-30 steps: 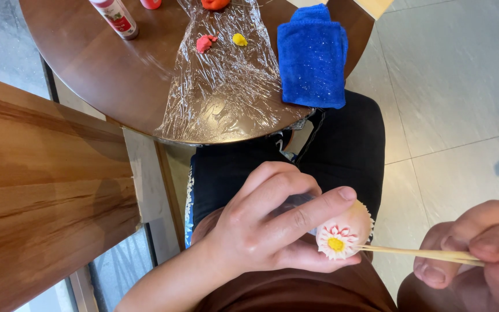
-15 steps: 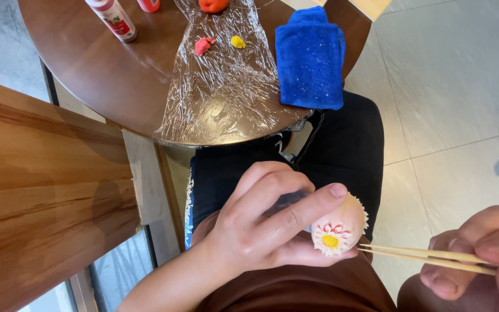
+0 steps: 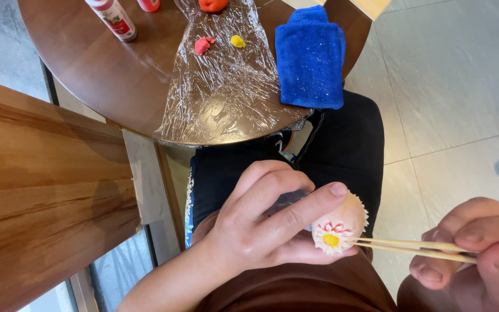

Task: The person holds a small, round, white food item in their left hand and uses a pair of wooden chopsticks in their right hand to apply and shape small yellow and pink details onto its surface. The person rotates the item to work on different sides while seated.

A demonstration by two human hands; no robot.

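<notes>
Soft pale-pink dough flower with a yellow centre (image 3: 337, 228), cradled over the lap in the left hand (image 3: 261, 231), looks light and easily dented, best held by its sides, while the right hand (image 3: 475, 254) pinches thin wooden chopsticks (image 3: 411, 247) against its petals.

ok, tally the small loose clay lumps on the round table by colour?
Red clay lump on the clear plastic wrap: 1
Yellow clay lump: 1
Orange clay lump, cut off at the frame edge: 1
Total: 3
</notes>
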